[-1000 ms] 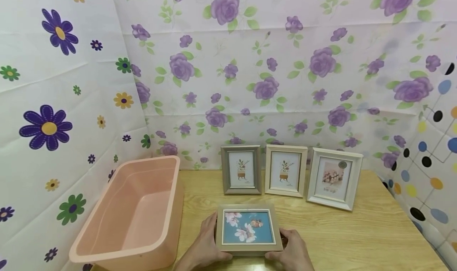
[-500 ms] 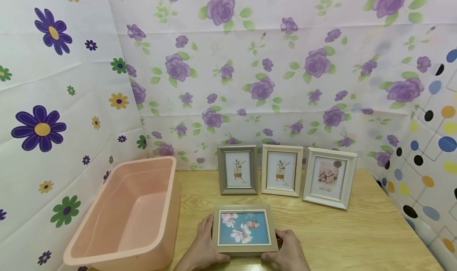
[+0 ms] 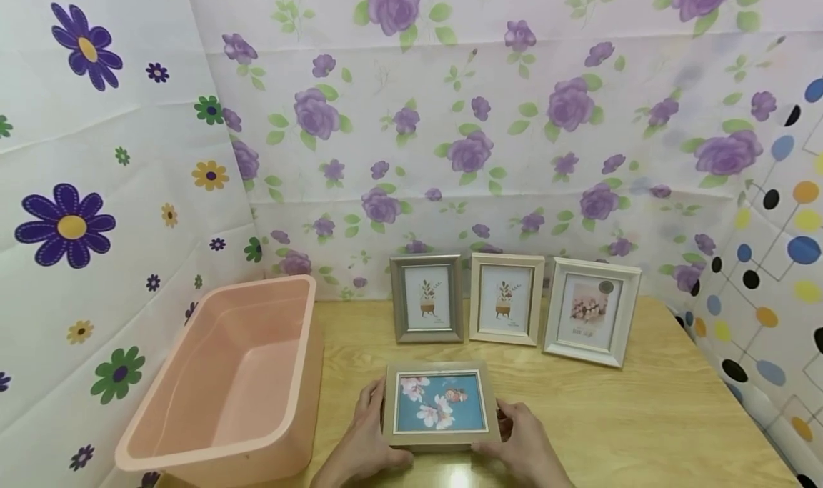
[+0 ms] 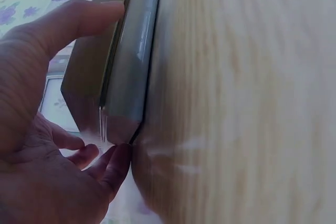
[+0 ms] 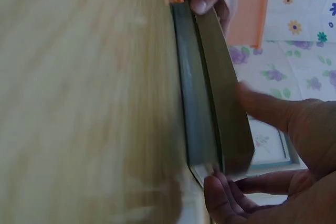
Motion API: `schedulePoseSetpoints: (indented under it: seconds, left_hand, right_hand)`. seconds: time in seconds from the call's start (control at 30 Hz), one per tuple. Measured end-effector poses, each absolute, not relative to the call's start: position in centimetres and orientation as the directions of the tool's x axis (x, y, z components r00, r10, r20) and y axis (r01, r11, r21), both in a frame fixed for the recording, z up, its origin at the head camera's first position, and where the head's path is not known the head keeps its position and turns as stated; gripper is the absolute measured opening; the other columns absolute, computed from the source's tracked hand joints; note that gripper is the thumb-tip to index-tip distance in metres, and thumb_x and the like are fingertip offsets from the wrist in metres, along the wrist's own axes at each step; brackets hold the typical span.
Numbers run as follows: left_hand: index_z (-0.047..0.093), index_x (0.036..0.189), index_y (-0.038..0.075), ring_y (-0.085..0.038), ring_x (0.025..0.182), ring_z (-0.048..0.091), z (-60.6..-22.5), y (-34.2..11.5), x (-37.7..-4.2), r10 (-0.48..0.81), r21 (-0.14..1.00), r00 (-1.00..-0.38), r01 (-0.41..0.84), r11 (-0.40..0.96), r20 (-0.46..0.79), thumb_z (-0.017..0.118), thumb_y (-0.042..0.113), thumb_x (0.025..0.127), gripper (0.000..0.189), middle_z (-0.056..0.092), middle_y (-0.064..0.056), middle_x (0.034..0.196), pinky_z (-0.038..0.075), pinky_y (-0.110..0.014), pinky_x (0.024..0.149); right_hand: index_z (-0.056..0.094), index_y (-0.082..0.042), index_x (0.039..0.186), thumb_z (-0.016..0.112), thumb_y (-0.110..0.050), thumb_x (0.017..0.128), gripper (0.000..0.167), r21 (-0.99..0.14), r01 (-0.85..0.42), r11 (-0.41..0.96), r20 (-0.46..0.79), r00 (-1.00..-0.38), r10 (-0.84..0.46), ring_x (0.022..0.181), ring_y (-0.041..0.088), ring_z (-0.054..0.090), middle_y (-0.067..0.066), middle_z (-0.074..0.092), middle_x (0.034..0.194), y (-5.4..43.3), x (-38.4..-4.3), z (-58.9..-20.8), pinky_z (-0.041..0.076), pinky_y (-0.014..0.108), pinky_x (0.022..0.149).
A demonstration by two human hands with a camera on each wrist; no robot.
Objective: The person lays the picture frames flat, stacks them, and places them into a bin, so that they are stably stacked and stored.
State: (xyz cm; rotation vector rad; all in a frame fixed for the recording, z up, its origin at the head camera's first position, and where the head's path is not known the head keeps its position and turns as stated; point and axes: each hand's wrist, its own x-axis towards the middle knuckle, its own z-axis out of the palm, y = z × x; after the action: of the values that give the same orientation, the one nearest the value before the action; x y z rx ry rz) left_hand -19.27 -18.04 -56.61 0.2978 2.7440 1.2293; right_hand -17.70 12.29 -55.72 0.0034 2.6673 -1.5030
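Note:
A gold-beige picture frame (image 3: 441, 401) with pink blossoms on blue lies face up near the table's front. Under it is a second, greyish frame (image 4: 134, 56), its side showing in both wrist views; its picture is hidden. My left hand (image 3: 368, 436) holds the stack's left end, thumb along the front side and fingertips (image 4: 119, 161) low at the corner. At the other end my right hand (image 3: 526, 439) grips likewise. In the right wrist view its thumb is at the upper frame (image 5: 226, 87) and its fingers (image 5: 223, 198) at the end.
Behind the stack, a grey frame (image 3: 397, 299), a cream frame (image 3: 474, 299) and a white frame (image 3: 559, 309) stand in a row on the wooden table (image 3: 611, 416). A pink plastic tub (image 3: 302, 374) stands to the left. Flowered cloth (image 3: 444, 202) hangs behind.
The head view has shifted slightly, moving the scene a little left. Both hands stay at the ends of the stacked frames; the right wrist has turned slightly.

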Motion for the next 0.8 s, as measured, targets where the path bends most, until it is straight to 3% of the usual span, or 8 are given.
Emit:
schedulePoseSetpoints:
  seconds: [0.13,0.3,0.6,0.8]
  left_hand:
    - [0.013,0.173,-0.003,-0.048,0.158,0.037,-56.5,-18.1,-19.0,0.226,0.769,-0.974,0.129,0.626,-0.021,0.103,0.045,0.066,0.148,0.021,-0.024,0.175,0.046,-0.062,0.120]
    - [0.012,0.172,-0.006,-0.047,0.158,0.039,-56.5,-18.2,-18.6,0.197,0.799,-0.980,0.105,0.593,-0.017,0.101,0.043,0.070,0.145,0.018,-0.024,0.178,0.042,-0.061,0.123]
    - [0.012,0.173,-0.003,-0.058,0.156,0.036,-55.6,-18.4,-18.0,0.172,0.828,-0.985,0.084,0.555,-0.016,0.098,0.040,0.075,0.138,0.014,-0.029,0.179,0.039,-0.072,0.122]
    - [0.018,0.173,0.002,-0.061,0.153,0.039,-54.9,-18.9,-17.6,0.151,0.815,-0.988,0.102,0.570,0.018,0.096,0.043,0.078,0.130,0.020,-0.030,0.178,0.041,-0.081,0.115]
  right_hand:
    - [0.053,0.013,0.153,0.095,-0.027,0.085,0.090,-0.862,0.041,0.505,-0.057,-0.998,-0.016,0.096,0.015,0.064,0.010,0.071,0.116,13.3,-18.7,-54.5,0.057,0.024,0.077]
    - [0.049,0.003,0.159,0.094,-0.019,0.084,0.090,-0.867,-0.058,0.494,0.042,-0.998,-0.044,0.103,0.024,0.072,0.020,0.070,0.130,13.8,-21.5,-52.4,0.065,0.033,0.089]
    - [0.044,-0.002,0.164,0.095,-0.015,0.083,0.096,-0.724,-0.341,0.600,0.301,-0.938,-0.169,0.117,0.044,0.070,0.029,0.060,0.142,12.2,-28.2,-47.8,0.062,0.055,0.101]
    - [0.045,-0.001,0.163,0.095,-0.011,0.083,0.094,-0.638,-0.436,0.634,0.391,-0.893,-0.221,0.117,0.048,0.066,0.033,0.053,0.144,10.3,-31.9,-45.4,0.060,0.059,0.097]
